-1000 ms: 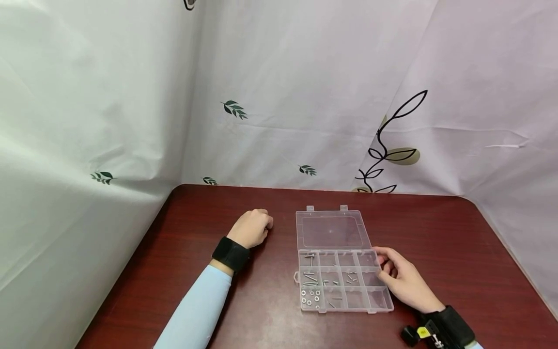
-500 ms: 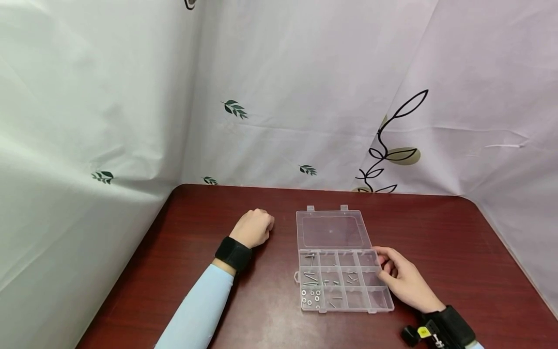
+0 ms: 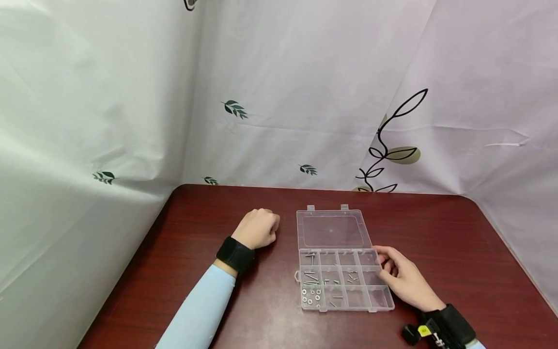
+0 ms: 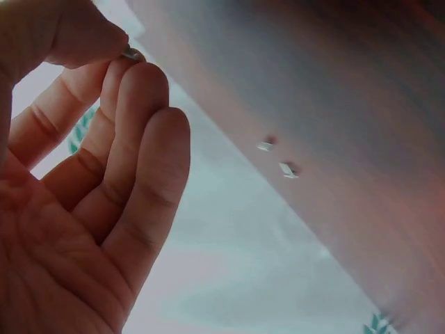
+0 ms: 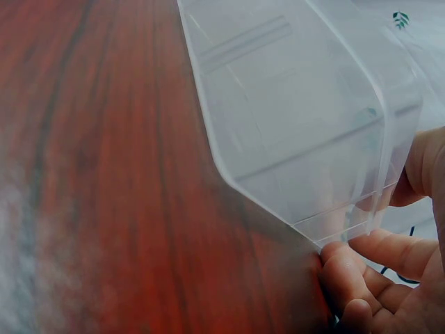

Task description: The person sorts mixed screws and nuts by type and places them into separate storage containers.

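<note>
My left hand is over the table left of the box, knuckles up. In the left wrist view its thumb and fingertip pinch a small metal piece, mostly hidden by the fingers. A clear plastic compartment box lies with its lid folded back flat. Inside are screws, short pins or bolts and several nuts. At the box's right side, my right hand holds the wall with bent fingers. The right wrist view shows those fingertips at the box's lower corner.
The dark red table has a rounded far edge against a white leaf-print curtain. Two small pale pieces show near the table's edge in the left wrist view. A small device is strapped to the right wrist.
My left hand has shifted slightly to the right, closer to the box. The right hand and the box have stayed in place.
</note>
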### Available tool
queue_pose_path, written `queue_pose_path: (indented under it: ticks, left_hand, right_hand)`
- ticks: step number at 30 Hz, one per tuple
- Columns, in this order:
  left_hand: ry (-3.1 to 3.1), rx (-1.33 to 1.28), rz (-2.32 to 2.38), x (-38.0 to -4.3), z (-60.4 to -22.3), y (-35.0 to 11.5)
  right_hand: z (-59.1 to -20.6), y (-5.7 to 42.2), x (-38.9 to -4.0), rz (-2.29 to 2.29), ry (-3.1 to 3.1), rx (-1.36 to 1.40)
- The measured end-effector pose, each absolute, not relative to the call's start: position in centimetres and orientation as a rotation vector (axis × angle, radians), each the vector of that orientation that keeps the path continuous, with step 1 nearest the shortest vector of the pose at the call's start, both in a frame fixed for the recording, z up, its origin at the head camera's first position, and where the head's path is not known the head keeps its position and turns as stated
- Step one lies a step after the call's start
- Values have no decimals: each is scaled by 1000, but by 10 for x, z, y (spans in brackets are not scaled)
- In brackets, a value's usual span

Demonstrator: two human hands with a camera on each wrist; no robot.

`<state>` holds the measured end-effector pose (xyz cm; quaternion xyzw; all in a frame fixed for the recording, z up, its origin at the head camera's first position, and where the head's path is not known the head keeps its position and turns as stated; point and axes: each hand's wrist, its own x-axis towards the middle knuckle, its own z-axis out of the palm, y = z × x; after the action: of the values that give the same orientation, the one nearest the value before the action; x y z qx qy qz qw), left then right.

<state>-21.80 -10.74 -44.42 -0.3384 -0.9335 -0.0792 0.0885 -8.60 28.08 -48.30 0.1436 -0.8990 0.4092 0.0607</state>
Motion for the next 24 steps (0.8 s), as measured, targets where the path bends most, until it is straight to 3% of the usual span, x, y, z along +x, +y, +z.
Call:
queue_pose_path:
  ticks: [24]
  left_hand:
    - [-2437, -1465, -336, -172, -412, -20]
  right_hand:
    - [-484, 282, -86, 1238, -2754, 419]
